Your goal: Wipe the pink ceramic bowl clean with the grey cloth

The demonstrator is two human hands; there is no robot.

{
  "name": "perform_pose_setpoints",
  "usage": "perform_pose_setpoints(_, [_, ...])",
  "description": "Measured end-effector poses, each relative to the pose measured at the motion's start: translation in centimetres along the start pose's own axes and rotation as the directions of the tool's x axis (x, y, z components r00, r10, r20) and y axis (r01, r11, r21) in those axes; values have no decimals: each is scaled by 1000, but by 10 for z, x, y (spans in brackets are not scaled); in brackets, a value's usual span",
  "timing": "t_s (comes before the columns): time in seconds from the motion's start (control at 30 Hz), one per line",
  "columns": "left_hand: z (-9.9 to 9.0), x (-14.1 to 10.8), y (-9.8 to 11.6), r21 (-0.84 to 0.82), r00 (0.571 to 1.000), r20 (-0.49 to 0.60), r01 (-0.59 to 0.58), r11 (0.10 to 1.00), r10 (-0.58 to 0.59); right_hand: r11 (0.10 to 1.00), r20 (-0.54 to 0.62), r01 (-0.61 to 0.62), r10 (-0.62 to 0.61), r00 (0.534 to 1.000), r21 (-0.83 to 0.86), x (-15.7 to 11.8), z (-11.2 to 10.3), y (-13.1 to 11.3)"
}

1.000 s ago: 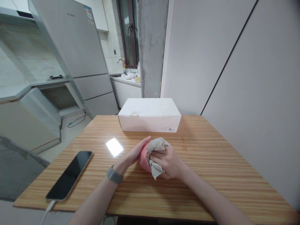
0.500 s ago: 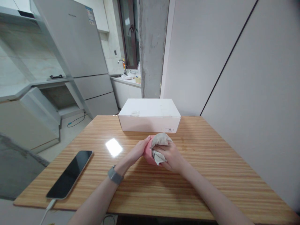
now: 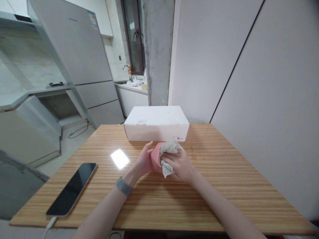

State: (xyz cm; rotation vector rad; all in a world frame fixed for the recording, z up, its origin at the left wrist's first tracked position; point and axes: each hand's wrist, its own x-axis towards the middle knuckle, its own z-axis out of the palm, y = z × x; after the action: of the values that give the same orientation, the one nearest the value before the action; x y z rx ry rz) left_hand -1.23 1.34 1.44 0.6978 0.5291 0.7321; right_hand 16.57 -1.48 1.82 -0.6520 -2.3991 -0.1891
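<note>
Head cam, pink container (image 3: 156, 157) ctr of frame, tipped w/ its mouth toward frame right; can't tell if it's touching the bench (image 3: 231, 186). Left hand (image 3: 144, 162) curves round its left side, grip part-closed on it, some fingers hidden. Right hand (image 3: 180, 167) has its fingers closed over a grey cloth (image 3: 171, 146), pressed at the mouth, one corner hanging out. Progress? Looks mid-job, I'd say: cloth's in place & both hands busy, but container's not set down, cloth not put aside. How much inside is covered, can't tell. White box (image 3: 156, 132) sits just above, phone (image 3: 72, 191) lower left, apart.
</note>
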Motion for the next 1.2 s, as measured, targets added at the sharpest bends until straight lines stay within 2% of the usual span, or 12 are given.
perform_pose_setpoints(0.13, [-13,5,-1,153,998,-63,19,988,-9,997,6,28,-29,1000,75,2,5,-7])
perform_pose_setpoints(0.27, [-21,10,-5,287,998,-45,-26,958,41,989,31,-27,23,999,142,1,6,-5])
perform_pose_setpoints(0.37, [-21,12,-6,314,993,-45,-86,945,106,987,35,-60,55,998,150,0,3,1])
perform_pose_setpoints(0.47, [-15,12,-6,354,989,-73,-96,930,130,985,12,-89,89,996,147,0,2,7])
perform_pose_setpoints(0.6, [-11,9,-6,310,982,-27,-171,935,188,987,-7,-109,111,994,118,1,1,9])
perform_pose_setpoints(0.7, [-9,6,-7,245,986,3,-163,956,168,986,-16,-142,144,989,82,3,-1,5])
perform_pose_setpoints(0.8, [-5,4,-7,151,984,67,-171,974,163,984,-73,-180,180,981,8,4,-2,2])
perform_pose_setpoints(0.87, [-2,2,-6,72,980,104,-177,982,169,988,-109,-136,127,986,-79,4,-1,0])
perform_pose_setpoints(0.93, [-1,1,-4,7,981,113,-160,987,158,983,-120,-46,24,993,-180,5,1,-2])
perform_pose_setpoints(1.03, [-7,1,-1,-35,995,82,-58,998,61,964,-104,93,-122,987,-250,9,5,-10])
perform_pose_setpoints(1.1, [-13,1,1,-12,999,46,3,1000,-2,962,-83,145,-168,982,-231,12,7,-16])
perform_pose_setpoints(1.2, [-18,1,4,151,1000,23,-16,988,13,970,-50,157,-169,984,-188,13,10,-22])
